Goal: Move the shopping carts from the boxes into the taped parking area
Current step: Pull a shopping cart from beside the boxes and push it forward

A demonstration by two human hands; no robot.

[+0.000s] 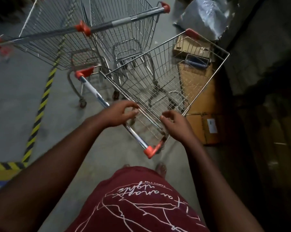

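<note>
Shiny wire-metal cart [166, 77]; matt cardboard boxes [203, 118].

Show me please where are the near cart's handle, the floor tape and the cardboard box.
Handle [98, 96]: head view, on the white middle part of the bar.
Floor tape [41, 104]: head view, on the yellow-black stripe left of the carts.
Cardboard box [201, 104]: head view, on its brown top beside the basket.
</note>
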